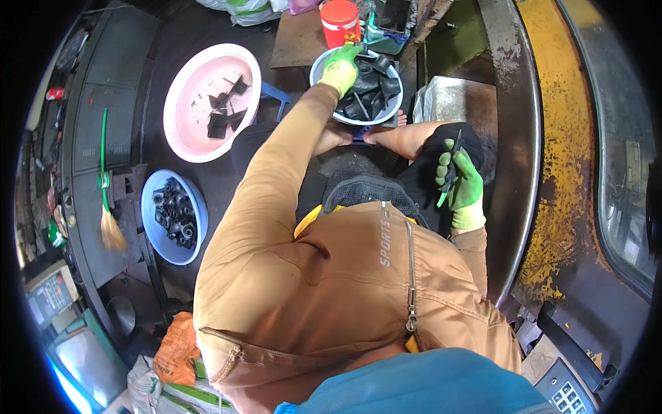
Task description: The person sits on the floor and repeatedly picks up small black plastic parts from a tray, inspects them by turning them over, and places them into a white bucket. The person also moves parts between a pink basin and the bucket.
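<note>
While my left arm stretched straight forward, the green-gloved left hand [340,69] curled down onto the black rubber parts [369,90] heaped in the white basin [321,65]; whether it gripped one I could not tell. My right hand [460,185] rested bent at my knee, fingers clamped on a slim dark blade [452,165].

The person wears a tan jacket [331,290] with long sleeves and a metal zip down the front. Small white letters run beside the zip. A bit of yellow shows under the jacket. Both hands, the left hand [340,69] and the right hand [460,185], wear bright green gloves. The shorts [441,172] are black.
</note>
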Motion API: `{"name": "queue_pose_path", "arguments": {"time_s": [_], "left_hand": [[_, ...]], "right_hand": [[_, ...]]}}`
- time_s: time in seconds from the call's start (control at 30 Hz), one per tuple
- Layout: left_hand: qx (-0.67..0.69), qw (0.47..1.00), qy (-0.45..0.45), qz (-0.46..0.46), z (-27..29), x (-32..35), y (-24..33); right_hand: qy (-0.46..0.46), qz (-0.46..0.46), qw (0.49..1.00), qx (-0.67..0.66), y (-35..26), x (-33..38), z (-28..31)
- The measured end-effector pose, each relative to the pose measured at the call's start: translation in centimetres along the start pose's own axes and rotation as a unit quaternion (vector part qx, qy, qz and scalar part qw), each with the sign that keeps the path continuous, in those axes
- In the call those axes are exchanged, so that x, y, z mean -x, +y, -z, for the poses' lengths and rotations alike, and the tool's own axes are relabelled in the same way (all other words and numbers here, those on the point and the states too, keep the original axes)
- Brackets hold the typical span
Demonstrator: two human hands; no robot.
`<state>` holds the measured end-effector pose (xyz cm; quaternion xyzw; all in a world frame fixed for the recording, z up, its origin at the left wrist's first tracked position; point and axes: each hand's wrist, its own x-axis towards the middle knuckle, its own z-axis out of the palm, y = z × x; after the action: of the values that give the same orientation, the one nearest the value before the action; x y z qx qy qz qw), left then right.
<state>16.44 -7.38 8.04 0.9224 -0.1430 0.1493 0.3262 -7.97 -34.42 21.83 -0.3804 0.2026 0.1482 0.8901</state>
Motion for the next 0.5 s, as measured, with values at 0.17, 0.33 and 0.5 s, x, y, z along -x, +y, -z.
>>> {"name": "queue_pose_path", "arguments": {"time_s": [0.17, 0.33, 0.5], "left_hand": [[-0.173, 0.967, -0.185, -0.002, -3.5, -4.5, -2.0], [-0.227, 0.950, -0.205, -0.063, -3.6, -5.9, -2.7], [-0.136, 0.984, -0.094, -0.062, 2.9, -4.7, 1.3]], "right_hand": [[0.063, 0.027, 0.998, 0.013, 0.1, 1.3, -0.2], [0.078, 0.024, 0.997, 0.009, 0.5, 1.7, -0.2], [0.061, 0.042, 0.996, 0.042, 0.5, -0.7, -0.4]]}}
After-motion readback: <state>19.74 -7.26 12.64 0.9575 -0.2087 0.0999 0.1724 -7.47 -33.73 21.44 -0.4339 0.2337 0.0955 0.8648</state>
